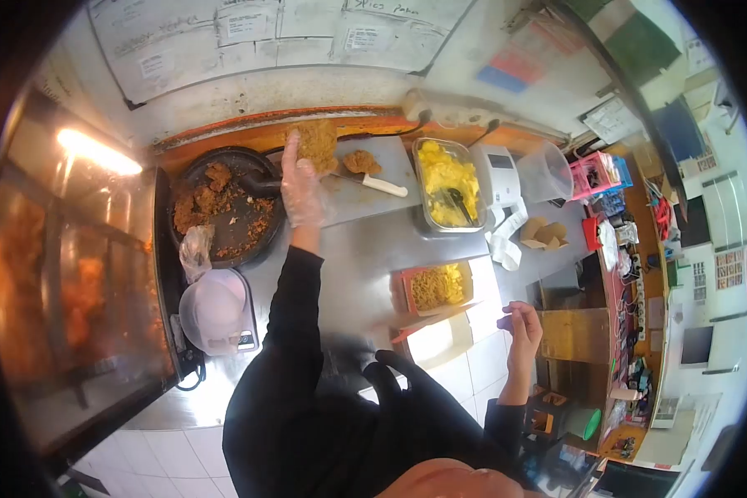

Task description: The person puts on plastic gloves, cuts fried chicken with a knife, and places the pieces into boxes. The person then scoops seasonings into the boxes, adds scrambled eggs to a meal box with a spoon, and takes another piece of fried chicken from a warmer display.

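My left hand [304, 192], in a clear plastic glove, is closed on a flat golden-brown piece of fried chicken [317, 143] above the left end of a grey cutting board [394, 199]. Beside it on the board rest a smaller fried piece [360, 162] and a white-handled knife [386, 185]. My right hand [523, 334] is bare and raised right of the counter, its fingers curled together; whatever they hold, if anything, is too small to name. Between the hands stands an open takeaway box [397, 292] with noodle-like food and yellow pieces.
A round black pan [261, 241] holds fried bits and crumbs. Behind the board's right end sits a clear tub [423, 212] of yellow food with a black utensil. A lit glass cabinet [83, 274] borders the left. A white machine [498, 170] trails paper near a cardboard tray [544, 234].
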Demonstrator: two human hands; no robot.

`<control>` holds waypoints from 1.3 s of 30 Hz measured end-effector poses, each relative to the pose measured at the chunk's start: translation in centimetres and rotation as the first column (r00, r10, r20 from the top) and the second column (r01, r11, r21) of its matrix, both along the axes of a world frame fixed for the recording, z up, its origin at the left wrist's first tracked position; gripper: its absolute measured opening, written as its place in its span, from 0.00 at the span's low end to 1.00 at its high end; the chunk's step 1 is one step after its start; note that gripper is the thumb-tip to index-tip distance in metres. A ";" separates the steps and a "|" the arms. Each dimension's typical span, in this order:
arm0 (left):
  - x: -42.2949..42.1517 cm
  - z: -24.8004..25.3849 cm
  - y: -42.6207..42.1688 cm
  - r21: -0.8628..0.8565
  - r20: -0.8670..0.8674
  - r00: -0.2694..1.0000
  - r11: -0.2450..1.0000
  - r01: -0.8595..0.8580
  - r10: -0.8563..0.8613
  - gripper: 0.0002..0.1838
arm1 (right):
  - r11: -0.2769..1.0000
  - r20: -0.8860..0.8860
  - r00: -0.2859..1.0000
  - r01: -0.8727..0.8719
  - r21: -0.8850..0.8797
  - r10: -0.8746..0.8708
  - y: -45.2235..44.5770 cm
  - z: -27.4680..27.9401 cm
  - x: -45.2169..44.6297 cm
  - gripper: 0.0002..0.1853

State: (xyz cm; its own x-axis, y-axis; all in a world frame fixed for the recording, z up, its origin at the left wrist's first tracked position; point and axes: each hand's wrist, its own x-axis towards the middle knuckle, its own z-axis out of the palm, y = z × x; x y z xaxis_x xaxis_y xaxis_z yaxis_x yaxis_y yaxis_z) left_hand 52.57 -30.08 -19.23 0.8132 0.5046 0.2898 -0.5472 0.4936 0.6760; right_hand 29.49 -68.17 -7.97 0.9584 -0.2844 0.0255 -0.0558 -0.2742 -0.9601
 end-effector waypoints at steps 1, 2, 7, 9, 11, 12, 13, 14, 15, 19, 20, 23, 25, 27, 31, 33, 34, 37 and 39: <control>-0.9 0.6 0.5 -0.061 0.162 0.987 0.998 0.032 -0.022 0.40 | 1.000 0.015 1.000 0.027 0.014 -0.027 0.2 0.5 -1.3 0.08; -2.4 1.2 1.0 -0.062 0.177 0.984 0.998 0.026 -0.015 0.40 | 0.998 0.031 0.998 0.047 0.029 -0.048 0.5 0.9 -2.6 0.08; -14.5 3.9 4.1 -0.415 0.594 0.663 0.533 0.737 -0.456 0.41 | 0.997 0.125 0.992 0.022 0.079 -0.032 3.2 2.2 -8.8 0.08; -19.9 6.2 5.4 -0.387 0.627 0.603 0.474 0.791 -0.494 0.43 | 0.994 0.162 0.987 -0.008 0.109 -0.010 5.1 2.2 -11.8 0.08; -25.2 7.4 6.9 -0.420 0.620 0.561 0.372 0.828 -0.549 0.49 | 0.991 0.215 0.976 -0.066 0.119 0.039 7.4 1.9 -14.6 0.09; -27.8 7.7 7.7 -0.413 0.610 0.573 0.397 0.820 -0.547 0.49 | 0.987 0.216 0.975 -0.087 0.136 0.056 8.7 1.9 -16.2 0.09; -30.6 8.5 8.5 -0.427 0.643 0.509 0.284 0.858 -0.572 0.49 | 0.983 0.225 0.972 -0.109 0.150 0.073 10.2 1.8 -17.7 0.09; -33.3 9.3 9.5 -0.435 0.674 0.445 0.170 0.884 -0.590 0.49 | 0.977 0.234 0.968 -0.131 0.167 0.089 11.8 1.8 -19.2 0.09; -35.9 9.9 10.4 -0.489 0.626 0.493 0.188 0.852 -0.604 0.49 | 0.976 0.233 0.969 -0.129 0.176 0.086 13.5 1.8 -20.5 0.09; -45.3 12.3 15.1 -0.495 0.552 0.507 0.229 0.838 -0.662 0.51 | 0.954 0.247 0.961 -0.183 0.237 0.123 19.1 0.7 -25.9 0.09; -47.4 13.0 16.5 -0.491 0.555 0.526 0.258 0.832 -0.644 0.51 | 0.947 0.252 0.955 -0.217 0.236 0.156 20.2 0.6 -26.9 0.09; -52.6 14.1 20.9 -0.371 0.566 0.516 0.361 0.856 -0.642 0.51 | 0.929 0.226 0.946 -0.283 0.240 0.231 23.8 0.8 -28.5 0.09; -55.6 14.3 24.3 -0.357 0.592 0.542 0.409 0.840 -0.597 0.51 | 0.928 0.259 0.934 -0.306 0.214 0.248 26.6 1.8 -29.4 0.10; -58.7 14.5 27.5 -0.370 0.606 0.584 0.459 0.808 -0.540 0.51 | 0.941 0.282 0.930 -0.292 0.173 0.237 29.0 2.0 -29.7 0.09; -64.4 15.3 35.6 -0.333 0.598 0.658 0.605 0.723 -0.458 0.48 | 0.940 0.429 0.870 -0.319 0.117 0.242 37.2 1.5 -29.4 0.07; -68.3 16.4 39.4 -0.333 0.574 0.732 0.712 0.618 -0.367 0.47 | 0.918 0.481 0.826 -0.385 0.098 0.295 43.3 1.7 -29.3 0.07; -70.4 16.8 41.3 -0.330 0.553 0.779 0.780 0.532 -0.297 0.47 | 0.909 0.533 0.787 -0.410 0.077 0.310 46.8 1.9 -29.6 0.08; -75.8 17.6 48.1 -0.266 0.480 0.860 0.905 0.332 -0.174 0.50 | 0.824 0.562 0.701 -0.564 0.058 0.440 59.6 3.4 -32.6 0.05; -79.4 18.1 53.3 -0.183 0.463 0.880 0.960 0.210 -0.105 0.54 | 0.727 0.639 0.526 -0.683 -0.076 0.561 69.3 5.0 -35.4 0.04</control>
